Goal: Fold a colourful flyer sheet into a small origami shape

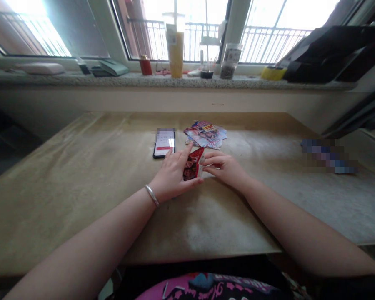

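Observation:
A red printed paper (191,166) with a glossy picture side lies on the table. Its right edge is turned up and shows a pale back. Across its left part rests my left hand (175,170), fingers stretched out and thumb apart along the near edge; a silver bangle circles the wrist. My right hand (222,166) pinches the pale turned-up edge between thumb and fingers. Just beyond is a loose pile of colourful printed papers (208,134), bluish with a yellow label on top. To the left, close to my left fingertips, lies a phone (164,143) with its screen lit.
The brown-covered table (112,166) reaches to the wall below a window. On the granite sill (128,80) stand a tall yellow cup (176,52), a red bottle (145,66), a jar (229,62) and a black bag (318,54). A blurred bluish thing (326,155) lies at the right.

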Tool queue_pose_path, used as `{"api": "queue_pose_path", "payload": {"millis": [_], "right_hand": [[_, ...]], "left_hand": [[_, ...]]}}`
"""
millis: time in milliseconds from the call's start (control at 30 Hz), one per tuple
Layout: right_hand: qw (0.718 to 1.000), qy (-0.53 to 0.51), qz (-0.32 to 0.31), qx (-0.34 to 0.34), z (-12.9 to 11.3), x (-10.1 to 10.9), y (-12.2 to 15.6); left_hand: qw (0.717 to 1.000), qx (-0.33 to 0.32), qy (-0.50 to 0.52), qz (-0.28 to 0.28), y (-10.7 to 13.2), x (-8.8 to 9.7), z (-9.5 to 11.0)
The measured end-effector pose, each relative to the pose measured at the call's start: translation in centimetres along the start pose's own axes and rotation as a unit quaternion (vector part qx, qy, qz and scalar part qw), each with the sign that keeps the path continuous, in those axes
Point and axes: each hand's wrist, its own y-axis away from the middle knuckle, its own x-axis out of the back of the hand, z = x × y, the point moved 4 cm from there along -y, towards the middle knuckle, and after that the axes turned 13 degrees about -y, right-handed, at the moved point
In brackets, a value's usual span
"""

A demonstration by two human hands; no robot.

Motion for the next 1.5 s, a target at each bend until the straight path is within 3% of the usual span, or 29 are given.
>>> {"api": "queue_pose_path", "payload": {"millis": [300,500,833,1067,1500], "right_hand": [[0.999,-0.005,0.032,-0.012,0.0,0.3,-0.2],[0.999,-0.005,0.053,0.008,-0.6,0.3,-0.1],[0.995,-0.008,0.088,0.039,-1.9,0.4,0.3],[0.987,-0.067,0.145,-0.005,-1.8,0.5,0.6],[0.995,-0.025,0.091,0.029,-2.8,0.2,0.6]], "left_hand": [[1.0,0.0,0.002,-0.013,0.1,0.7,0.6],[0.999,0.036,0.006,0.027,-0.1,0.9,0.4],[0.995,0.001,0.014,0.1,0.0,1.5,0.5],[0.99,-0.01,0.064,0.128,0.0,1.4,0.4],[0.986,-0.019,0.093,0.137,-0.1,1.6,0.6]]}}
